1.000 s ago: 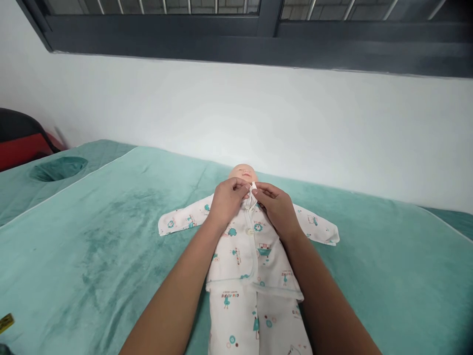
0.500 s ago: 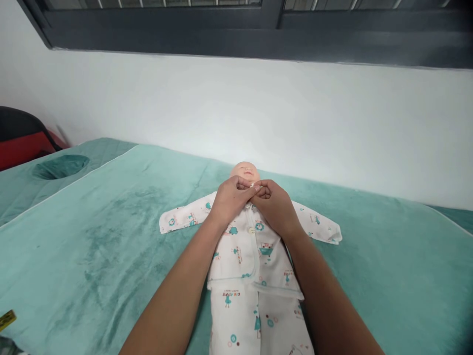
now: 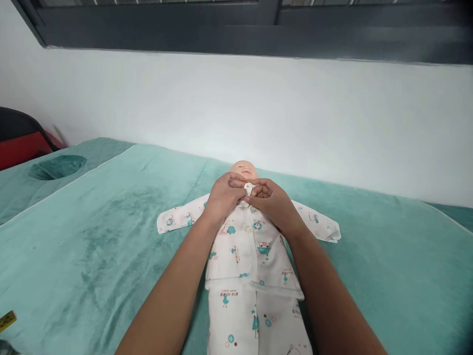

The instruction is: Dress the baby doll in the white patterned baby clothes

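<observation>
A baby doll lies on its back, dressed in a white printed jacket and matching trousers. At its neck, my left hand pinches the jacket's collar from the left. My right hand grips the same collar from the right, thumb and fingers drawn together. The fingertips of both hands nearly meet just under the doll's chin. Lower on the jacket front a pale button shows. The sleeves stretch out to both sides. My fingers partly hide the collar's fastening.
A teal plush cover spreads under the doll, with a round hole at the left. Behind it rises a white wall below a dark window frame. A red and black object stands at the far left.
My hands have parted slightly at the neck, my left shifting a little left, so more of the white collar shows between them. The view has moved slightly.
</observation>
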The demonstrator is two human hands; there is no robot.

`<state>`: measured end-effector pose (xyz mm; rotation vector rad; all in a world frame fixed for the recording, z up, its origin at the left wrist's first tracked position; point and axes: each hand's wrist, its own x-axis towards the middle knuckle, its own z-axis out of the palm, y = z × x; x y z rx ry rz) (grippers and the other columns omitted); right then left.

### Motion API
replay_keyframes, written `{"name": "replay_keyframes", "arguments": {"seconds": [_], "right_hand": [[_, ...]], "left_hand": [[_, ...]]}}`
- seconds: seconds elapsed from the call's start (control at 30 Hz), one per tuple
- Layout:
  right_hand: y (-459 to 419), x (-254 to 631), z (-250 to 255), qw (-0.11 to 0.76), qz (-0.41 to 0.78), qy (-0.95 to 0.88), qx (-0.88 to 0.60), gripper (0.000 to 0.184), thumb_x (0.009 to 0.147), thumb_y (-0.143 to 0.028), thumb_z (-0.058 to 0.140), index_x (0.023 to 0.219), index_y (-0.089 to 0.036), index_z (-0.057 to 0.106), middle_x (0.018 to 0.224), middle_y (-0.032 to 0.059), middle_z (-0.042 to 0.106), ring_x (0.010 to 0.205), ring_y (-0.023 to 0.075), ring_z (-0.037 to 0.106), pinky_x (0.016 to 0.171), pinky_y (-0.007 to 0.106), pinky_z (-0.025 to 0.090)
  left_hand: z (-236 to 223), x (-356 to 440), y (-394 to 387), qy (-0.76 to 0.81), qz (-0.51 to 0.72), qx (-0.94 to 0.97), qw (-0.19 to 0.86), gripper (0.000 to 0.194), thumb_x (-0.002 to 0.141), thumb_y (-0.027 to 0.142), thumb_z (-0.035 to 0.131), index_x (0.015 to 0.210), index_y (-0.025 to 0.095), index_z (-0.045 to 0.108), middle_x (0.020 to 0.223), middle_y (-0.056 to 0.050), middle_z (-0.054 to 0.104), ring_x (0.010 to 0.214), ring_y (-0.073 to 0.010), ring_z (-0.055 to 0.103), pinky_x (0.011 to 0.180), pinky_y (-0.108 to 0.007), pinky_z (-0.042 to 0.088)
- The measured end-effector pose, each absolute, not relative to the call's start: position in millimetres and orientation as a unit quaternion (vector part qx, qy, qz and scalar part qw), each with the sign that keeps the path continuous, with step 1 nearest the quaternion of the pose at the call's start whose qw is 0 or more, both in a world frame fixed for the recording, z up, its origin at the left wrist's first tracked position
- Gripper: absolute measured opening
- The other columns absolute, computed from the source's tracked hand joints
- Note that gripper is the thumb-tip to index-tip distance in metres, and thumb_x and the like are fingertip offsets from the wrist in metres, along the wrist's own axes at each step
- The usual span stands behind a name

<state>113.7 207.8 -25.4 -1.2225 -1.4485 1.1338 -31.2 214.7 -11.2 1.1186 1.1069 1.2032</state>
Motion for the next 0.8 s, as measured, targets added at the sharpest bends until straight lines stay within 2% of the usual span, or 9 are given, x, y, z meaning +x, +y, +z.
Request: {"name": "replay_keyframes", "arguments": {"seconds": [0.07,0.23,0.33,0.43,0.63,0.8], "right_hand": [[208,115,-26,0.457,0.465,-0.581,-0.488,0.042,0.069,-0.033,0.077,0.106,-0.022,0.061,0.084,-0.0027,0.060,0.072,0.0113,0.057,0.065,0.024,0.044],[206,117,-25,0.479,0.463,-0.556,-0.497,0.026,0.078,-0.035,0.066,0.100,-0.022,0.063,0.081,-0.0035,0.059,0.067,0.0098,0.055,0.064,0.024,0.042],[205,115,-25,0.470,0.426,-0.559,-0.534,0.021,0.078,-0.033,0.063,0.097,-0.023,0.064,0.072,-0.0045,0.058,0.062,0.0105,0.052,0.062,0.025,0.041],[205,111,-24,0.447,0.346,-0.577,-0.589,0.018,0.077,-0.031,0.061,0.091,-0.022,0.067,0.068,-0.0037,0.058,0.060,0.0120,0.051,0.062,0.027,0.040],[203,105,-25,0.459,0.208,-0.620,-0.602,0.013,0.077,-0.026,0.057,0.081,-0.021,0.069,0.087,0.0012,0.065,0.070,0.0143,0.055,0.072,0.030,0.044],[203,106,-29,0.459,0.146,-0.646,-0.592,0.023,0.079,-0.017,0.049,0.080,-0.021,0.071,0.089,0.0021,0.065,0.083,0.0163,0.060,0.080,0.031,0.044]], "left_hand": [[-14,-33,218,0.476,0.503,0.492,0.528,0.033,0.059,0.007,0.058,0.090,0.016,0.060,0.067,0.004,0.058,0.050,-0.0068,0.049,0.049,-0.019,0.038],[-20,-36,221,0.536,0.470,0.589,0.380,0.026,0.070,0.014,0.059,0.093,0.018,0.069,0.077,0.000,0.063,0.061,-0.0097,0.054,0.061,-0.023,0.045],[-25,-38,215,0.510,0.453,0.662,0.311,0.030,0.080,0.016,0.053,0.101,0.022,0.072,0.094,-0.002,0.064,0.079,-0.0126,0.061,0.078,-0.027,0.048],[-31,-39,206,0.497,0.444,0.708,0.234,0.033,0.088,0.016,0.046,0.107,0.024,0.072,0.105,-0.003,0.062,0.098,-0.0155,0.061,0.091,-0.029,0.046],[-36,-43,200,0.510,0.435,0.710,0.217,0.030,0.091,0.020,0.046,0.109,0.021,0.070,0.110,-0.005,0.062,0.103,-0.0168,0.061,0.094,-0.031,0.046],[-32,-43,201,0.528,0.390,0.725,0.209,0.035,0.093,0.022,0.042,0.117,0.025,0.067,0.119,-0.004,0.059,0.107,-0.0178,0.061,0.091,-0.031,0.048]]}}
